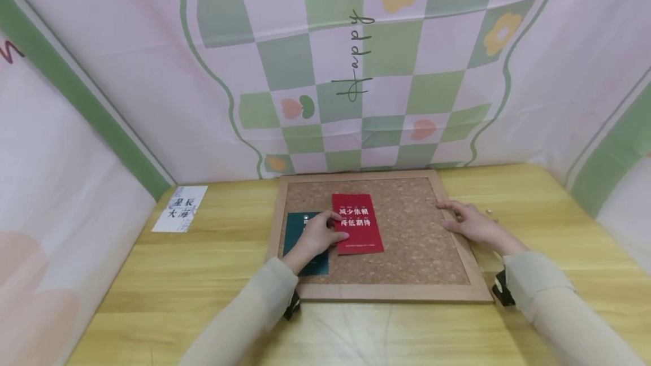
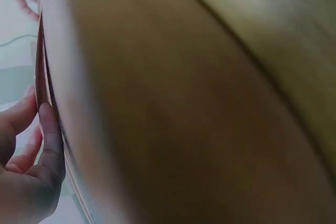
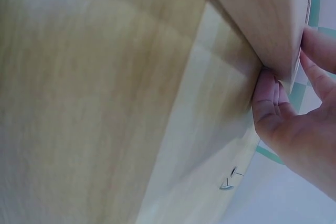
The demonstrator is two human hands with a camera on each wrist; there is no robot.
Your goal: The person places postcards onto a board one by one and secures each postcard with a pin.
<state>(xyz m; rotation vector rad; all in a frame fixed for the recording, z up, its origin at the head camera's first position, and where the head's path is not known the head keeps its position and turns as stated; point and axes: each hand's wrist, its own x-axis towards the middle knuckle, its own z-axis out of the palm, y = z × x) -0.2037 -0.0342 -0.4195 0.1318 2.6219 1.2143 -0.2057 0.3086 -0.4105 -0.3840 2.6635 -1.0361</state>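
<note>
A red card (image 1: 360, 242) with white Chinese characters lies on a wood-framed cork board (image 1: 417, 242). My left hand (image 1: 317, 235) pinches its left edge between thumb and fingers; the left wrist view shows the card (image 2: 40, 66) edge-on in that hand (image 2: 31, 166). Under the left hand is a dark green card (image 1: 316, 264), partly covered by it. At the board's right side, my right hand (image 1: 470, 222) grips the frame. In the right wrist view, that hand (image 3: 302, 124) has fingers against the frame's (image 3: 268, 19) outer side and thumb on top.
Two thumbtacks (image 3: 226, 186) are on the wooden table (image 1: 229, 287) just right of the board. A white card (image 1: 180, 209) with black characters lies at the table's far left. A checkered cloth (image 1: 391, 49) hangs right behind the board.
</note>
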